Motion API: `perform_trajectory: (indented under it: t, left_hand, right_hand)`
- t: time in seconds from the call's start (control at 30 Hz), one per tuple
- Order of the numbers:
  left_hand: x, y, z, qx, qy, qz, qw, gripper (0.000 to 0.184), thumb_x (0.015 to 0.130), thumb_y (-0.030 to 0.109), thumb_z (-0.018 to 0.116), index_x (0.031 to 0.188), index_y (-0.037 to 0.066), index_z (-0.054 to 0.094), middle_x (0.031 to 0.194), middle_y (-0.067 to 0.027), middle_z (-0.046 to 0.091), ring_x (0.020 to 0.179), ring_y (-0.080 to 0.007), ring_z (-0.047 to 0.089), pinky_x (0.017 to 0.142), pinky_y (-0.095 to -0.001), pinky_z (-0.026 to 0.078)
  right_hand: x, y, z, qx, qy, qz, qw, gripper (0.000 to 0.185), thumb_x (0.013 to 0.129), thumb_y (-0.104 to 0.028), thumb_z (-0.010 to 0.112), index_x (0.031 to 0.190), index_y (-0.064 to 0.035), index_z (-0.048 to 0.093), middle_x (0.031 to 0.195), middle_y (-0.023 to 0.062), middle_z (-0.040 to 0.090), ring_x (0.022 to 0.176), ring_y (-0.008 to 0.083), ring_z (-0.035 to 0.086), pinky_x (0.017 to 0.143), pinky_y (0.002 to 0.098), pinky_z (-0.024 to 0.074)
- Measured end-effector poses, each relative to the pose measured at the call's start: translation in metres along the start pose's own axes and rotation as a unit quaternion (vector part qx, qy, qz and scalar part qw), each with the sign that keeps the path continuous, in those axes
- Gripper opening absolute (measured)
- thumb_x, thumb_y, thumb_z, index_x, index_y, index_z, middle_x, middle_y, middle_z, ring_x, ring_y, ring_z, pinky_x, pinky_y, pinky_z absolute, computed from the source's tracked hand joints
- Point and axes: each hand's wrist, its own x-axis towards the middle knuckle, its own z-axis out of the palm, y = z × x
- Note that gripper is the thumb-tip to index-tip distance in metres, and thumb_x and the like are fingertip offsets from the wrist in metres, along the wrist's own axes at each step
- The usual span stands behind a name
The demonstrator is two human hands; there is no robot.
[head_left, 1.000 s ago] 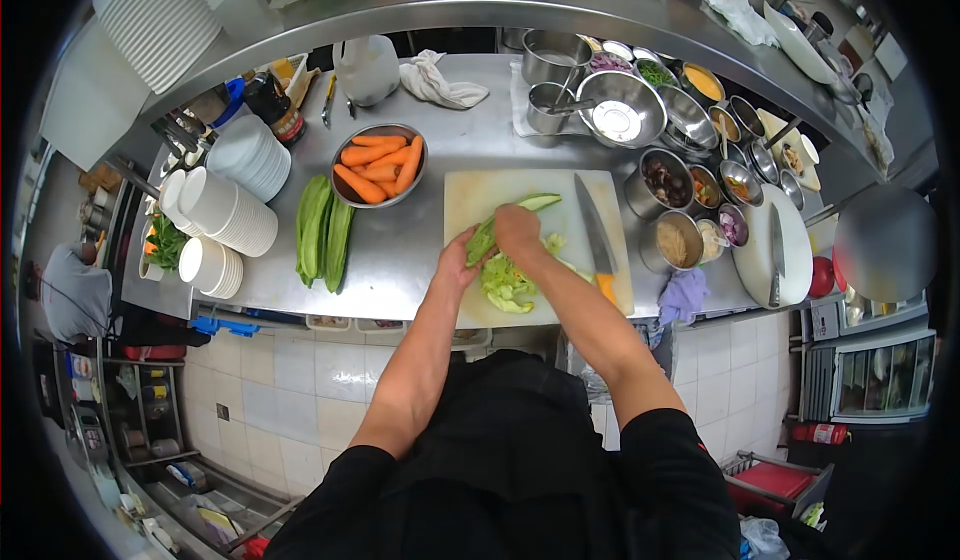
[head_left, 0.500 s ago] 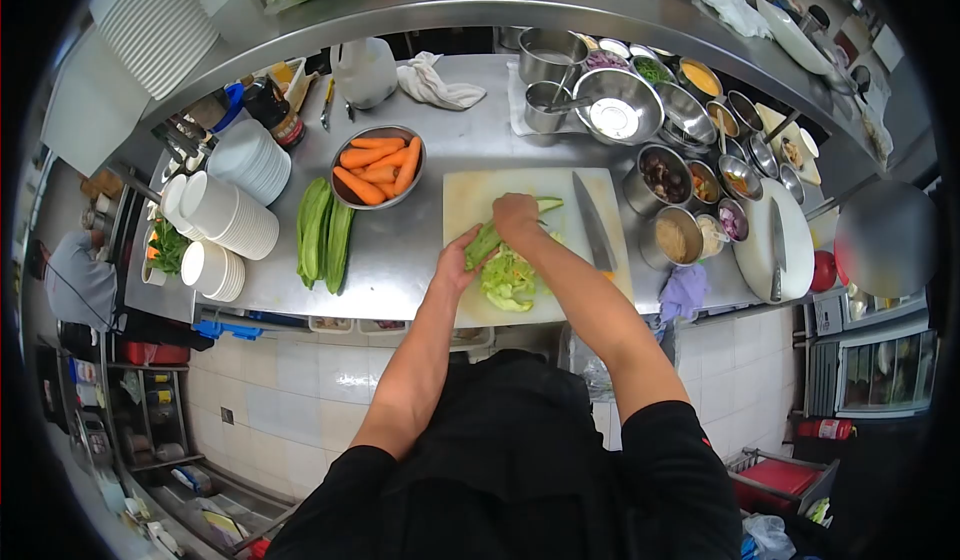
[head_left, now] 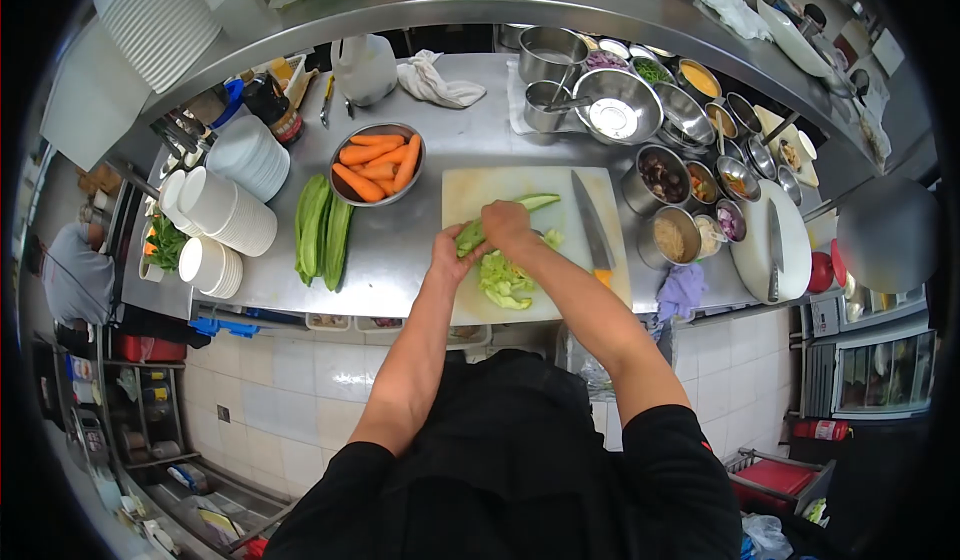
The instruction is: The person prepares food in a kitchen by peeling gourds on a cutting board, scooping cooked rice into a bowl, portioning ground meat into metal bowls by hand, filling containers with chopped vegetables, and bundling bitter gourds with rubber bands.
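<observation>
A long green ridged gourd lies slanted above the white cutting board, its pale tip pointing up and to the right. My left hand is wrapped round its near end. My right hand is closed over the middle of the gourd; what its fingers hold is hidden. Light green peelings are heaped on the board below my hands. To their right on the board lies a large knife, with a small orange piece near its handle end.
Left of the board are more ridged gourds and a steel bowl of carrots. Stacked white bowls stand farther left. Steel containers and a second board with a knife crowd the right. A shelf overhangs the back.
My right hand has shifted slightly down and left along the gourd, and more of its pale far end shows. My left hand has moved slightly left.
</observation>
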Motion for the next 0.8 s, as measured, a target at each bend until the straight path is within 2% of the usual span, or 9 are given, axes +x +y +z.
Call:
perform_trajectory:
  t: [0.07,0.17,0.27,0.37,0.47,0.57,0.7,0.8]
  left_hand:
    - [-0.028,0.006,0.022,-0.118,0.039,-0.005,0.992,0.047,0.097,0.035,0.034,0.119,-0.003,0.050,0.121,-0.0189,0.055,0.110,-0.0323,0.054,0.094,-0.0488,0.046]
    - [-0.026,0.000,0.007,-0.151,-0.025,0.001,0.988,0.056,0.099,0.041,0.028,0.125,-0.004,0.047,0.124,-0.0199,0.054,0.112,-0.0340,0.053,0.100,-0.0496,0.040]
    - [0.006,-0.006,-0.007,-0.105,-0.023,0.016,0.994,0.061,0.099,0.044,0.024,0.128,-0.005,0.046,0.123,-0.0204,0.055,0.111,-0.0337,0.053,0.099,-0.0473,0.041]
    - [0.026,-0.010,-0.020,-0.080,-0.115,0.004,0.990,0.063,0.100,0.044,0.023,0.118,-0.006,0.056,0.116,-0.0189,0.061,0.111,-0.0319,0.055,0.100,-0.0415,0.041]
    - [0.030,-0.012,-0.025,-0.056,-0.091,0.030,0.994,0.064,0.100,0.045,0.023,0.117,-0.007,0.056,0.119,-0.0188,0.060,0.111,-0.0316,0.055,0.100,-0.0410,0.042]
    - [0.001,-0.004,0.003,-0.066,0.013,0.010,0.998,0.069,0.098,0.049,0.022,0.115,-0.007,0.058,0.122,-0.0192,0.058,0.112,-0.0333,0.054,0.101,-0.0416,0.040]
    - [-0.011,-0.001,0.010,-0.083,0.011,-0.018,0.996,0.079,0.095,0.059,0.020,0.115,-0.007,0.059,0.123,-0.0198,0.058,0.113,-0.0350,0.053,0.103,-0.0422,0.039]
    - [-0.011,0.000,0.013,-0.084,0.013,-0.019,0.996,0.086,0.092,0.065,0.018,0.116,-0.007,0.058,0.123,-0.0205,0.058,0.114,-0.0354,0.052,0.103,-0.0429,0.038]
  right_hand:
    - [0.002,0.004,0.010,0.002,0.012,-0.014,1.000,0.019,0.072,-0.019,0.069,0.087,-0.0069,0.070,0.091,0.0147,0.068,0.087,0.0288,0.066,0.074,0.0387,0.0535]
    - [-0.010,-0.003,0.007,0.040,0.030,-0.066,0.997,0.022,0.068,-0.018,0.072,0.085,-0.0049,0.069,0.089,0.0151,0.067,0.085,0.0305,0.066,0.073,0.0396,0.0537]
    - [-0.020,-0.022,0.001,0.112,0.010,-0.150,0.982,0.033,0.065,-0.021,0.075,0.092,-0.0037,0.069,0.093,0.0141,0.067,0.091,0.0297,0.065,0.073,0.0392,0.0544]
    - [-0.018,-0.035,-0.001,0.048,-0.044,-0.123,0.990,0.037,0.057,-0.020,0.079,0.087,-0.0010,0.068,0.088,0.0171,0.067,0.086,0.0328,0.065,0.073,0.0410,0.0540]
    - [-0.027,-0.029,-0.006,0.120,-0.054,-0.145,0.981,0.030,0.060,-0.018,0.075,0.082,0.0008,0.067,0.082,0.0208,0.066,0.081,0.0349,0.065,0.071,0.0427,0.0531]
    - [-0.033,-0.023,0.005,0.162,-0.024,-0.148,0.975,0.017,0.068,-0.012,0.062,0.080,-0.0017,0.067,0.082,0.0227,0.065,0.079,0.0381,0.063,0.072,0.0467,0.0500]
    - [-0.045,-0.015,0.012,0.213,-0.017,-0.124,0.969,0.016,0.070,-0.011,0.058,0.079,0.0004,0.066,0.080,0.0237,0.064,0.079,0.0392,0.063,0.072,0.0476,0.0492]
    - [-0.045,-0.005,0.009,0.201,-0.001,-0.098,0.975,0.016,0.072,-0.013,0.059,0.079,-0.0003,0.066,0.078,0.0221,0.065,0.078,0.0385,0.063,0.071,0.0460,0.0503]
